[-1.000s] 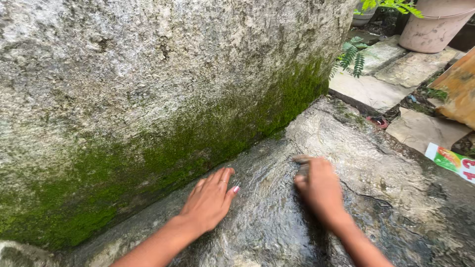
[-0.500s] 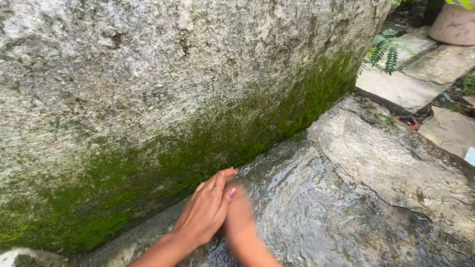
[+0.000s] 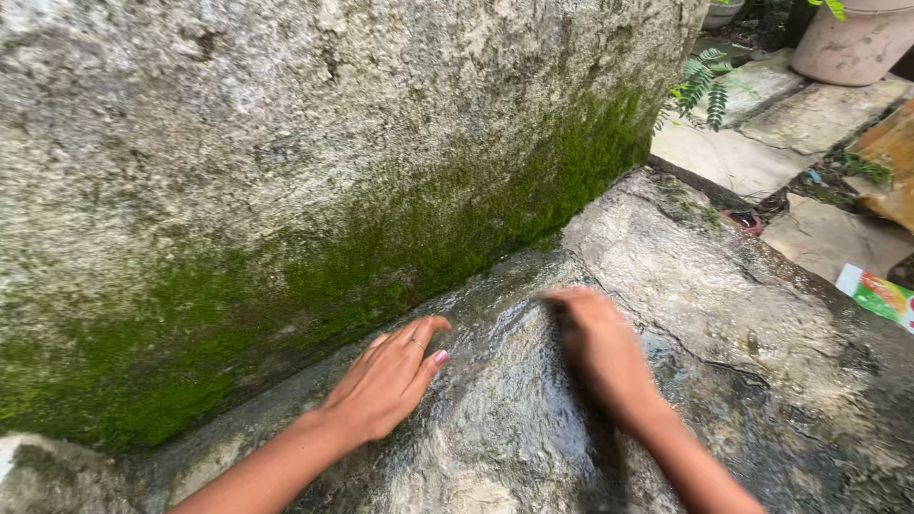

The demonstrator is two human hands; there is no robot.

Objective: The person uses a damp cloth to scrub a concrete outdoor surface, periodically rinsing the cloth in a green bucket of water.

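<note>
A: The left hand [image 3: 386, 379] is laid flat and open on the wet stone slab [image 3: 762, 324], fingers spread, just beside the foot of the mossy wall [image 3: 286, 190]. Nothing is held in it. The right hand [image 3: 602, 350] is pressed on the slab further right, knuckles up and blurred; whether something is gripped beneath the curled fingers cannot be told.

B: And the surface being worked?

A: The slab is glossy with water between the two hands and beyond, and it runs along the base of the wall. A band of green moss [image 3: 457, 238] is seen low on the wall, right above the left hand.

B: How would the rubbing be done well, judging from this?

A: Weight is best carried by the flat left palm, since a wet slab is likely slippery. Firm, short strokes would be made by the right hand, with pressure kept even across the fingers, and the seam where slab meets wall would be followed closely.

B: Anything on the far right?

A: Paving stones [image 3: 733, 152], a fern sprig [image 3: 700, 90], a clay pot [image 3: 852, 43] and a printed wrapper [image 3: 881, 295] are seen there, well apart from the hands.
</note>
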